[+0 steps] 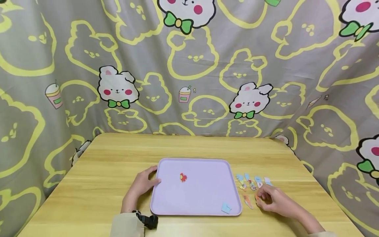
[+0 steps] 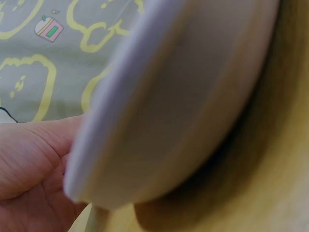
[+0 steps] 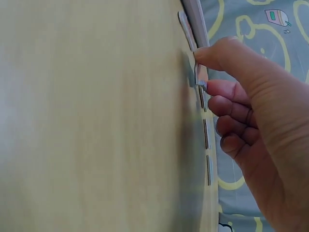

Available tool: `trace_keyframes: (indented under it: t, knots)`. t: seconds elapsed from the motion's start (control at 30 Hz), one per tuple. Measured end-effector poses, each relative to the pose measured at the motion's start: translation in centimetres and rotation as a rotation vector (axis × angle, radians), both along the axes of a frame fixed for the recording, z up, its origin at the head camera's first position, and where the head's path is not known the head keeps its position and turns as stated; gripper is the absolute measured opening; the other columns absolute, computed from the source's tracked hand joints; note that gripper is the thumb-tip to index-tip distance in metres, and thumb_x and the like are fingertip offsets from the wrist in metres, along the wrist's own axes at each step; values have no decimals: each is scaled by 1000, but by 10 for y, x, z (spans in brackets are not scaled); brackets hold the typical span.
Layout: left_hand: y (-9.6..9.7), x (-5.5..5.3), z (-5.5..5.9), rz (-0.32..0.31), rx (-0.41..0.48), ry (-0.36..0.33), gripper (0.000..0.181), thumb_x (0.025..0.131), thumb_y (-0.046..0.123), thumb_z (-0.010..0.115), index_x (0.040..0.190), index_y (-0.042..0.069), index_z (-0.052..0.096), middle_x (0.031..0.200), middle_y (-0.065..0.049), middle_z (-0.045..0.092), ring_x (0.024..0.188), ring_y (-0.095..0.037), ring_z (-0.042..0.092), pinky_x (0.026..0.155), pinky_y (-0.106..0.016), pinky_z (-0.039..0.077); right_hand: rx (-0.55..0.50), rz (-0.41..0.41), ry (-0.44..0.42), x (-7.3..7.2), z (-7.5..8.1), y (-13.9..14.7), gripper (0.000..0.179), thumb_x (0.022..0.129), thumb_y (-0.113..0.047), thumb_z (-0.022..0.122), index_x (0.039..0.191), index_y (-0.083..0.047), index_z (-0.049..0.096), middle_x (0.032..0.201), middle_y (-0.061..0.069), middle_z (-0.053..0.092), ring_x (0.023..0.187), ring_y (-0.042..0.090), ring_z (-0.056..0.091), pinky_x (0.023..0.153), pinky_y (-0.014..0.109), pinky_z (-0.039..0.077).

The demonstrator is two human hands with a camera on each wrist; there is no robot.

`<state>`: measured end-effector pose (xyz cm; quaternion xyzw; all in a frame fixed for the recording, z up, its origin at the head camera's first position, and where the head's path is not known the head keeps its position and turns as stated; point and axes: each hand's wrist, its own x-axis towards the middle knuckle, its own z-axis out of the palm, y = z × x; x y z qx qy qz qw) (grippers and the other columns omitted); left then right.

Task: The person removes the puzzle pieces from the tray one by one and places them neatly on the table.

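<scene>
A lilac tray (image 1: 198, 194) lies flat on the wooden table. My left hand (image 1: 142, 183) holds its left rim, thumb over the edge; in the left wrist view the tray's side (image 2: 193, 96) hides the fingertips. On the tray are a small red puzzle piece (image 1: 183, 177) at upper left and a light blue piece (image 1: 226, 208) in the lower right corner. Right of the tray, my right hand (image 1: 276, 201) pinches an orange puzzle piece (image 1: 257, 198) between thumb and index finger. The right wrist view shows this piece (image 3: 197, 72) on edge, close to the tabletop.
Beside the right hand lies another orange piece (image 1: 247, 200). Several blue and multicoloured pieces (image 1: 251, 181) sit in a row behind it, right of the tray. A patterned curtain (image 1: 195, 92) hangs around the table (image 1: 124, 148).
</scene>
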<state>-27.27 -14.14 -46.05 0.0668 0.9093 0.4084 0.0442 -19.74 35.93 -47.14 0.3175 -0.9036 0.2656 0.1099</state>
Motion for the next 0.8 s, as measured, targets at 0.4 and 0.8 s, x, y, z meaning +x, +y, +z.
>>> trace_keyframes:
  t: [0.4, 0.8]
  knots:
    - [1, 0, -3, 17, -12, -1, 55, 91, 13, 68, 142, 2, 49, 149, -25, 45, 140, -47, 37, 114, -61, 34, 35, 67, 4, -3, 0, 2, 27, 80, -5, 77, 90, -21, 58, 77, -15, 50, 71, -7, 44, 55, 11, 40]
    - [-1, -1, -2, 22, 15, 1, 56, 90, 12, 68, 141, 0, 49, 150, -26, 42, 141, -47, 36, 115, -61, 33, 90, -45, 71, -1, 7, -12, 24, 83, -19, 78, 102, -21, 64, 94, -15, 59, 83, -5, 50, 65, 17, 48]
